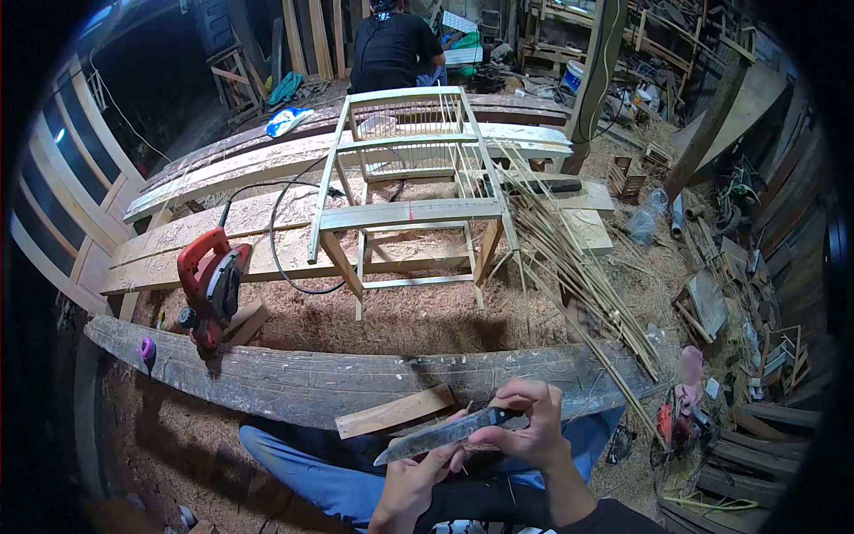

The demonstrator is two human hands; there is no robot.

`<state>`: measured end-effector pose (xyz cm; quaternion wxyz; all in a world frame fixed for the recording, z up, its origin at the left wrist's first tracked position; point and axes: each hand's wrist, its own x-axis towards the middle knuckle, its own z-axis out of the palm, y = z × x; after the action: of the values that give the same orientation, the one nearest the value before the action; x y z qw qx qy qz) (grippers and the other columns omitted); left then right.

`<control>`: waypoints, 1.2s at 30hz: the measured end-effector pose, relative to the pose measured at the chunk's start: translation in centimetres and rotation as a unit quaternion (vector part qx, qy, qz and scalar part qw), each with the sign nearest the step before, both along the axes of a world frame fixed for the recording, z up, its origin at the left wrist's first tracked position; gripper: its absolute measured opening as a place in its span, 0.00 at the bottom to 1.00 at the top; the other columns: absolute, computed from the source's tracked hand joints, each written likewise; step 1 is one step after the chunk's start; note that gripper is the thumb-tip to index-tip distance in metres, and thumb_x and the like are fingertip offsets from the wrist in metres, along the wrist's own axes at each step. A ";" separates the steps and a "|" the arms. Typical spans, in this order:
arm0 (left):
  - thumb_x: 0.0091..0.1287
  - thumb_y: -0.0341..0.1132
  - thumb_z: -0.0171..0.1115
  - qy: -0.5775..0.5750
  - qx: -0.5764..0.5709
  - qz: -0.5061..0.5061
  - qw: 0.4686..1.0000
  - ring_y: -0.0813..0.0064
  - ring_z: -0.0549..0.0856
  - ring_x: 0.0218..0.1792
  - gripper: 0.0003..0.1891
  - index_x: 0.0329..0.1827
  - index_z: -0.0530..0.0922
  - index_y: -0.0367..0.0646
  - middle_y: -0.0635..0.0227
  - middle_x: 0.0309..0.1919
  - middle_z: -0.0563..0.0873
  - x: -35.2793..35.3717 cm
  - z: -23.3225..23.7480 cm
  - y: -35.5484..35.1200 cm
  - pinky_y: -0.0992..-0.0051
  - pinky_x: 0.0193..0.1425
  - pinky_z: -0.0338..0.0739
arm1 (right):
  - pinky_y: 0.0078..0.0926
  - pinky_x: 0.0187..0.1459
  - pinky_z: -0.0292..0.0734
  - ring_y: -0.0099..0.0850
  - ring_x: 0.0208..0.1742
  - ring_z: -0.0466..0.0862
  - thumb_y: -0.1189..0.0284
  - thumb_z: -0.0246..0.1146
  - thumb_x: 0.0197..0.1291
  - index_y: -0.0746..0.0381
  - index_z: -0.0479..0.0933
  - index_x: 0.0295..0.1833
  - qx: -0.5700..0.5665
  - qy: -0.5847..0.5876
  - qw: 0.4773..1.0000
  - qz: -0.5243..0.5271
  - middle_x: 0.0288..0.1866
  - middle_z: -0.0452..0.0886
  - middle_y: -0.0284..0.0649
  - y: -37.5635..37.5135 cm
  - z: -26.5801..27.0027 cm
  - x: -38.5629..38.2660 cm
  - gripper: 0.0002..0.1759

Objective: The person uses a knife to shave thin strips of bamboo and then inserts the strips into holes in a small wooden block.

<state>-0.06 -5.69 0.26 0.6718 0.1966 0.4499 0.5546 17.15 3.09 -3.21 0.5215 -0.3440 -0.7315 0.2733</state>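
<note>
My right hand (527, 424) is closed around the dark handle of a knife (436, 440), whose broad, worn blade points to the left. Below the blade, my left hand (420, 473) has its thumb and fingers pinched together close to the steel. What those fingers hold is hidden by the blade and too small to make out. Just beyond the knife, a short wooden piece (396, 412) with small holes lies at the near edge of a weathered plank (294, 381).
A wooden frame with thin rods (409, 216) stands ahead. Left of it is a red power planer (212, 285) with a cord. Bamboo strips (578, 258) lie in a bundle at right. A seated person (394, 49) is behind. Shavings cover the floor.
</note>
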 end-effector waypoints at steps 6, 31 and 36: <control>0.74 0.31 0.61 0.006 -0.028 -0.010 1.000 0.87 0.70 0.26 0.17 0.63 0.79 0.32 0.74 0.30 0.80 -0.2 1.2 0.5 0.84 0.27 0.58 | 0.23 0.34 0.86 0.26 0.32 0.87 0.55 0.86 0.41 0.64 0.72 0.51 0.030 -0.064 0.997 0.035 0.39 0.82 0.39 0.7 0.4 0.8 0.39; 0.79 0.30 0.58 0.057 0.076 0.008 0.995 0.90 0.72 0.22 0.16 0.65 0.78 0.34 0.63 0.37 0.87 -0.5 -0.4 2.4 0.86 0.23 0.63 | 0.25 0.30 0.80 0.30 0.26 0.86 0.46 0.81 0.47 0.57 0.74 0.52 -0.026 -0.029 0.998 -0.039 0.25 0.83 0.34 0.4 -1.3 0.1 0.36; 0.79 0.31 0.58 0.012 0.087 -0.006 0.996 0.91 0.71 0.23 0.12 0.60 0.79 0.35 0.66 0.34 0.85 -0.3 -0.9 2.1 0.87 0.23 0.60 | 0.28 0.31 0.79 0.31 0.26 0.86 0.45 0.81 0.45 0.56 0.75 0.52 -0.043 -0.024 0.998 -0.036 0.25 0.84 0.34 0.4 -0.4 -0.2 0.37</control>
<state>-0.38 -3.58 -0.64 0.6499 0.2637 0.4067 0.5854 16.90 3.47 -3.66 0.4981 -0.3992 -0.7182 0.2772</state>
